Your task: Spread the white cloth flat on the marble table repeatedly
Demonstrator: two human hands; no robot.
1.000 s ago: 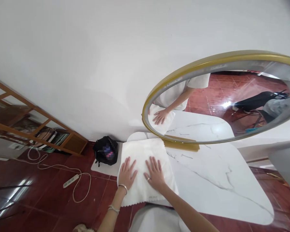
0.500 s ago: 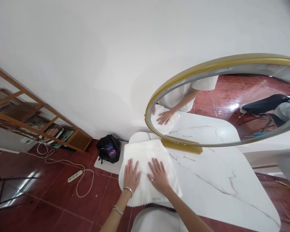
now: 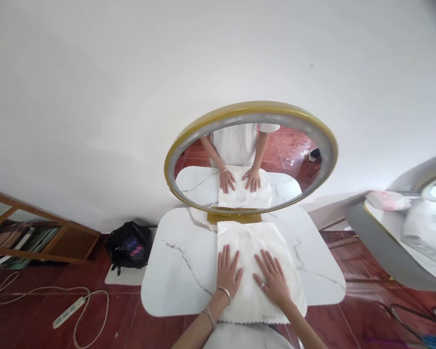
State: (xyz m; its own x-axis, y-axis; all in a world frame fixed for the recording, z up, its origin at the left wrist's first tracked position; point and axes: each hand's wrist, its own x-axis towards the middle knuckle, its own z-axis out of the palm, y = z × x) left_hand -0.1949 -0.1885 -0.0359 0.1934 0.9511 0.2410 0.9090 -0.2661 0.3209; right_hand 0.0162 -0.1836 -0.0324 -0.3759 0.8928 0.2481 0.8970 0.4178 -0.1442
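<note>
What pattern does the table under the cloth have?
The table is white with greyish veins, clearest in the head view.

A plain wht. wall backs a marble-patterned bench w/ rounded corners, where an oval gold-rimmed mirror stands at the rear. Below spreads a floor of dk.-red tile, light glinting off it in the reflection. At L., a wooden shelf unit w/ books runs along the wall, near a blk. bag; a wht. power strip lies on the floor. At R., a gray-sided table w/ wht. top stands partly out of shot.
</note>
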